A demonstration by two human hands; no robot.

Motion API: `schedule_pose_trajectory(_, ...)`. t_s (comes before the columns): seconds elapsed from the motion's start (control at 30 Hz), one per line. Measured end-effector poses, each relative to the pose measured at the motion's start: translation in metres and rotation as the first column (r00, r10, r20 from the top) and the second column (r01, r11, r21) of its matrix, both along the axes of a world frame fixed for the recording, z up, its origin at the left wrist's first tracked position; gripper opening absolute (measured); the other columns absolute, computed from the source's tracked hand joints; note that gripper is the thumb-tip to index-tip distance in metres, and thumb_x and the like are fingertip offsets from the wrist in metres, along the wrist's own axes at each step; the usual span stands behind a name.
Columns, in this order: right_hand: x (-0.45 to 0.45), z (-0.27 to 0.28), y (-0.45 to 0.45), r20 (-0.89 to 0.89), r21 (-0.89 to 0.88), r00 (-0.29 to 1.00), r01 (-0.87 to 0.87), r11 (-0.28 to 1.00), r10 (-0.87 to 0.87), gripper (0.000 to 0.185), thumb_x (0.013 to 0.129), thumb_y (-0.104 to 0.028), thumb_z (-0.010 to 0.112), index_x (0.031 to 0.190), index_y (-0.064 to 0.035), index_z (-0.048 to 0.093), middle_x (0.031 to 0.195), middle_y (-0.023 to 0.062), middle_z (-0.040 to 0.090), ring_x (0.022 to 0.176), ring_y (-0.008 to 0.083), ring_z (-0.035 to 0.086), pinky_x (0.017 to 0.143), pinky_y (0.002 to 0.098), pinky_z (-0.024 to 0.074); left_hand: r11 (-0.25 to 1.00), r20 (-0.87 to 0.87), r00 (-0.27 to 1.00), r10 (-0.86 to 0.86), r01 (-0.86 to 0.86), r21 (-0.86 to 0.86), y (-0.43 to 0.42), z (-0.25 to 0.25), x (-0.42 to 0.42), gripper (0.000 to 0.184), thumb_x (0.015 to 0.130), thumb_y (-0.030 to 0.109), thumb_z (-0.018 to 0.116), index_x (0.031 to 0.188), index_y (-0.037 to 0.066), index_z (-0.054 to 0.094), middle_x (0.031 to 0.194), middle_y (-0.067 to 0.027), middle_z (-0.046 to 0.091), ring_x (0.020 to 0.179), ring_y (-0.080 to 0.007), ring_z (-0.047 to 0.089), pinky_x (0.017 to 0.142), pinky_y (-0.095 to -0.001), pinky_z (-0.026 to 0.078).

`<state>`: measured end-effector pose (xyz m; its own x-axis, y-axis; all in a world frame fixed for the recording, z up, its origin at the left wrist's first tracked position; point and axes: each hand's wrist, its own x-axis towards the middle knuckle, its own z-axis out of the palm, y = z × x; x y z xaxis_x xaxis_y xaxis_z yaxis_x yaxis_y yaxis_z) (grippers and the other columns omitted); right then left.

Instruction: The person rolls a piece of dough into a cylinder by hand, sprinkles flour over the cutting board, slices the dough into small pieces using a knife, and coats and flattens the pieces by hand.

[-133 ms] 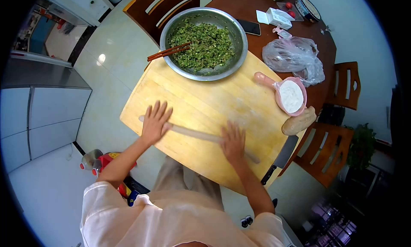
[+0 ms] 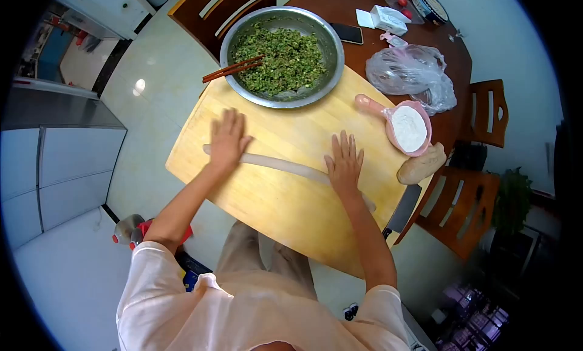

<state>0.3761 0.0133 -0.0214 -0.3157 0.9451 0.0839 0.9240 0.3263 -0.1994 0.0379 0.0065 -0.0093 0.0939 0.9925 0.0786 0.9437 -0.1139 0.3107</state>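
in the head view, a long dough strip (image 2: 285, 164) lies across the wooden board (image 2: 261, 211), at the near end of the brown desk (image 2: 322, 1). the left hand (image 2: 228, 141), a little blurred, is flat over the strip near its left end, and its grip is spread. the right hand (image 2: 345, 168) is also flat over it, nearer to the right end, with fingers spread apart. beyond them, a metal bowl (image 2: 333, 53) contains green filling (image 2: 279, 59) and chopsticks (image 2: 234, 69). at the right, a pink scoop (image 2: 371, 105) is beside a dough lump (image 2: 422, 164).
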Motion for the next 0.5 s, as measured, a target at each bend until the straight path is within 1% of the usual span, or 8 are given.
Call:
schedule_pose_trajectory(0.03, -0.006, 0.003, 0.006, -0.042, -0.013, 0.999, 0.004, 1.0, -0.005, 0.066, 0.091, -0.033, 0.065, 0.15, -0.0136, 0.043, 0.161, 0.0127, 0.032, 0.148, 0.0377, 0.027, 0.114, 0.0669, 0.0193, 0.998, 0.048, 0.997, -0.06, 0.061, -0.033, 0.001, 0.004, 0.012, 0.06, 0.097, 0.039, 0.057, 0.148, 0.011, 0.044, 0.156, -0.0178, 0.037, 0.145, -0.0388, 0.033, 0.115, -0.0598, 0.023)
schedule_pose_trajectory(0.1, -0.005, 0.006, -0.006, -0.044, -0.033, 0.999, -0.006, 0.999, 0.004, 0.066, 0.091, -0.032, 0.065, 0.15, -0.013, 0.042, 0.16, 0.0134, 0.032, 0.148, 0.0373, 0.028, 0.115, 0.066, 0.0197, 0.926, 0.15, 0.915, -0.375, 0.376, 0.027, -0.019, 0.001, 0.06, 0.061, 0.096, 0.039, 0.058, 0.149, 0.012, 0.043, 0.158, -0.0161, 0.035, 0.148, -0.035, 0.028, 0.117, -0.0576, 0.022)
schedule_pose_trajectory(0.17, -0.008, -0.001, -0.034, -0.045, -0.061, 0.999, 0.023, 0.998, -0.025, 0.066, 0.091, -0.033, 0.065, 0.15, -0.0135, 0.043, 0.16, 0.0134, 0.033, 0.147, 0.0371, 0.029, 0.115, 0.0656, 0.0201, 0.952, 0.165, 0.942, -0.292, 0.302, -0.04, -0.026, -0.006, 0.098, 0.065, 0.094, 0.044, 0.059, 0.149, 0.014, 0.044, 0.159, -0.0159, 0.034, 0.148, -0.0376, 0.028, 0.116, -0.058, 0.023)
schedule_pose_trajectory(0.23, -0.01, 0.002, -0.091, -0.015, -0.105, 0.999, -0.037, 0.994, 0.035, 0.068, 0.09, -0.035, 0.066, 0.15, -0.0149, 0.043, 0.16, 0.0129, 0.033, 0.147, 0.0365, 0.03, 0.115, 0.0649, 0.0199, 0.958, 0.141, 0.953, -0.267, 0.278, -0.066, -0.04, -0.005, 0.113, 0.069, 0.092, 0.048, 0.06, 0.149, 0.014, 0.044, 0.159, -0.0159, 0.033, 0.147, -0.0411, 0.028, 0.116, -0.0583, 0.023)
schedule_pose_trajectory(0.3, -0.003, 0.031, -0.134, -0.062, -0.306, 0.993, -0.117, 0.945, 0.102, 0.069, 0.089, -0.036, 0.066, 0.151, -0.0159, 0.042, 0.161, 0.0126, 0.032, 0.147, 0.0363, 0.029, 0.116, 0.0635, 0.0187, 0.957, 0.067, 0.959, -0.275, 0.28, -0.076, -0.085, 0.0, 0.101, 0.072, 0.09, 0.052, 0.061, 0.149, 0.014, 0.045, 0.16, -0.0161, 0.031, 0.146, -0.0456, 0.027, 0.116, -0.0583, 0.024)
schedule_pose_trajectory(0.4, 0.047, 0.005, -0.131, 0.064, -0.169, 0.992, -0.1, 0.981, 0.112, 0.07, 0.089, -0.036, 0.066, 0.151, -0.0157, 0.041, 0.161, 0.0127, 0.031, 0.147, 0.0359, 0.028, 0.117, 0.0629, 0.018, 0.926, 0.125, 0.929, -0.349, 0.362, -0.104, -0.113, -0.002, 0.082, 0.072, 0.092, 0.054, 0.057, 0.15, 0.014, 0.044, 0.16, -0.0171, 0.031, 0.143, -0.0509, 0.026, 0.116, -0.059, 0.023)
schedule_pose_trajectory(0.47, 0.061, 0.001, -0.073, 0.072, -0.134, 0.996, -0.048, 0.99, 0.058, 0.068, 0.09, -0.033, 0.065, 0.152, -0.0164, 0.041, 0.161, 0.0133, 0.031, 0.148, 0.0358, 0.028, 0.117, 0.0627, 0.0171, 0.949, 0.013, 0.951, -0.309, 0.309, -0.058, -0.068, -0.006, 0.086, 0.069, 0.093, 0.053, 0.056, 0.149, 0.013, 0.045, 0.16, -0.0179, 0.031, 0.144, -0.0489, 0.026, 0.116, -0.0591, 0.023)
schedule_pose_trajectory(0.5, 0.069, 0.001, -0.037, 0.078, -0.034, 0.997, -0.01, 0.999, 0.013, 0.068, 0.09, -0.031, 0.065, 0.152, -0.0169, 0.041, 0.161, 0.0134, 0.03, 0.148, 0.0358, 0.027, 0.117, 0.063, 0.0165, 0.958, -0.038, 0.957, -0.286, 0.285, -0.03, -0.037, -0.006, 0.089, 0.068, 0.094, 0.053, 0.055, 0.148, 0.013, 0.046, 0.159, -0.0183, 0.031, 0.144, -0.0479, 0.026, 0.116, -0.0591, 0.023)
